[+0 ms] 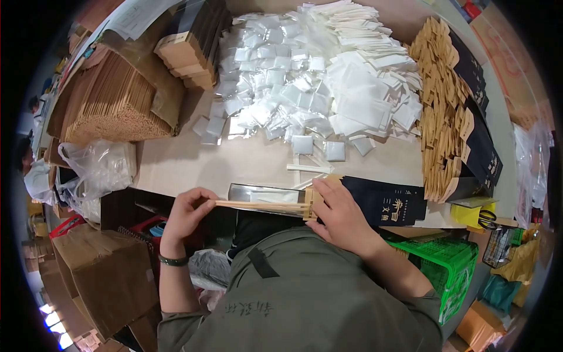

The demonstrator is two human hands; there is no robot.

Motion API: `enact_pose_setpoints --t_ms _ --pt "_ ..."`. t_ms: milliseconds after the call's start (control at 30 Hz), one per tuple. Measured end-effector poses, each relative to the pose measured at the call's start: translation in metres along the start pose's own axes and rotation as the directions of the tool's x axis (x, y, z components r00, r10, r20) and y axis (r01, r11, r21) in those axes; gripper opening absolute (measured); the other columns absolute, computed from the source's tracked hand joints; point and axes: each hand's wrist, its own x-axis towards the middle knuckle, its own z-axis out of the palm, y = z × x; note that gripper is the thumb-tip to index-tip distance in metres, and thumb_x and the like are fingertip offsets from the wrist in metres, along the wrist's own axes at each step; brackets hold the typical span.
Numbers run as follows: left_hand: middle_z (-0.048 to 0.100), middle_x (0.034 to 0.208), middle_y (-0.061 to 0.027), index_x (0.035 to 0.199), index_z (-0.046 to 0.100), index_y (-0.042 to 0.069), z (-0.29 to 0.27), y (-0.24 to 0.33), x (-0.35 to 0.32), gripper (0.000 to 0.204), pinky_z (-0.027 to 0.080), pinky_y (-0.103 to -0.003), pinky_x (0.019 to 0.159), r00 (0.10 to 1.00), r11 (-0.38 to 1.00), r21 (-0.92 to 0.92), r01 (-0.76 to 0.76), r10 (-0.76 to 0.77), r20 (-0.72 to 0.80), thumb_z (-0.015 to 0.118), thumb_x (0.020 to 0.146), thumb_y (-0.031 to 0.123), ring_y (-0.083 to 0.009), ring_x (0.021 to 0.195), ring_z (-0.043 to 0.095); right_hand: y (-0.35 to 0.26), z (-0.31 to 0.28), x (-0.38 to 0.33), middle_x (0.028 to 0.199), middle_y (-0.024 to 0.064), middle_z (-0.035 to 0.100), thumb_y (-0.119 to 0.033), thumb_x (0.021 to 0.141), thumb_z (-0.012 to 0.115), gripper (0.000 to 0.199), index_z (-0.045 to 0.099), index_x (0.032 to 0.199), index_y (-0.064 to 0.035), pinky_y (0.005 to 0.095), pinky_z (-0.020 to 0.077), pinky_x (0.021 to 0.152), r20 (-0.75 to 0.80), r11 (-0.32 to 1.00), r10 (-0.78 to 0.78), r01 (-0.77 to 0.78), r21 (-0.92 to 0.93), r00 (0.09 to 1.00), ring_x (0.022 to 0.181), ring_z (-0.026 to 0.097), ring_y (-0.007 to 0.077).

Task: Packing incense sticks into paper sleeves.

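Head camera feed, viewed from my station; landmark: the metal trough [239, 192] at the near edge of the bench [170, 165]. Bench top pale, a cluttered room around it. Left of the trough and nearer the wearer, a cardboard box [111, 270]; on the right, likewise nearer the wearer, a green crate [454, 264].

Counts: trough, one. Clear-wrapped sachets [272, 82], beyond it, too many to count; three grey ones lie in a loose row closest to its far right. White packets [363, 94], far right, uncountable, as are the brown slim packets [437, 111] farther right. Scissors [487, 220], one pair, well right. Dark sleeve [384, 202], one, just right of the trough. Sticks [264, 206] overlap; I cannot count them.

Left hand [189, 214]: fingers closed in a thumb-and-index pinch on the sticks' left ends; sticks run along the trough's near side. Right hand [343, 216]: fingers part-curled, gripping the kraft band [308, 204] at the trough's right end. Whether band and sleeve are joined, I cannot tell.
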Motion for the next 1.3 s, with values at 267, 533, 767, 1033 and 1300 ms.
enact_pose_setpoints --t_ms 267,533,767,1033,1300 --pt "0.065 0.085 -0.0094 0.094 0.07 0.003 0.086 0.022 0.03 0.009 0.051 -0.033 0.074 0.974 0.947 0.246 -0.208 0.223 -0.034 0.071 0.085 0.005 -0.0234 0.081 0.064 0.002 0.008 0.001 0.134 0.0218 0.053 -0.022 0.072 0.082 0.037 0.061 0.094 -0.0013 0.0479 0.0428 0.103 0.014 0.999 -0.041 0.041 0.024 0.999 0.122 0.051 0.0397" --pt "0.066 0.092 -0.01 0.099 0.071 0.002 0.11 0.021 0.04 0.018 0.054 -0.032 0.075 0.883 0.952 0.294 -0.088 0.212 -0.42 0.075 0.082 0.008 -0.0234 0.083 0.067 -0.007 0.004 0.007 0.133 0.02 0.054 -0.018 0.07 0.082 0.038 0.06 0.096 -0.0013 0.0476 0.0436 0.101 0.02 0.994 0.075 -0.074 -0.085 0.997 0.123 0.05 0.0392" --pt "0.068 0.107 -0.0136 0.129 0.052 0.001 0.163 0.044 0.036 0.04 0.054 -0.031 0.082 0.992 0.996 -0.072 -0.059 0.067 0.107 0.065 0.093 0.011 -0.0194 0.094 0.068 -0.007 0.016 0.01 0.131 0.02 0.055 -0.016 0.066 0.081 0.041 0.061 0.1 -0.002 0.0466 0.0455 0.099 -0.043 0.997 0.022 -0.025 -0.074 0.999 0.118 0.053 0.0386" --pt "0.064 0.094 -0.0135 0.112 0.059 0.007 0.097 0.057 0.031 0.05 0.051 -0.041 0.079 0.81 0.367 0.822 -0.436 0.559 0.18 0.081 0.068 0.017 -0.0323 0.092 0.064 -0.03 -0.048 0.03 0.097 0.0151 0.058 -0.017 0.076 0.07 0.018 0.062 0.089 -0.0071 0.0443 0.0499 0.075 0.064 0.99 -0.121 0.126 -0.068 0.991 0.088 0.06 0.0336" --pt "0.064 0.082 -0.007 0.101 0.059 0.001 0.105 0.051 0.028 0.033 0.049 -0.029 0.07 0.989 0.962 0.273 -0.029 -0.013 0.15 0.077 0.08 0.018 -0.0154 0.072 0.059 0.079 -0.211 0.011 0.114 0.0179 0.062 -0.012 0.077 0.075 0.015 0.066 0.085 -0.0022 0.0415 0.0447 0.1 -0.286 0.79 0.125 -0.27 -0.55 0.95 0.112 0.058 0.0345"
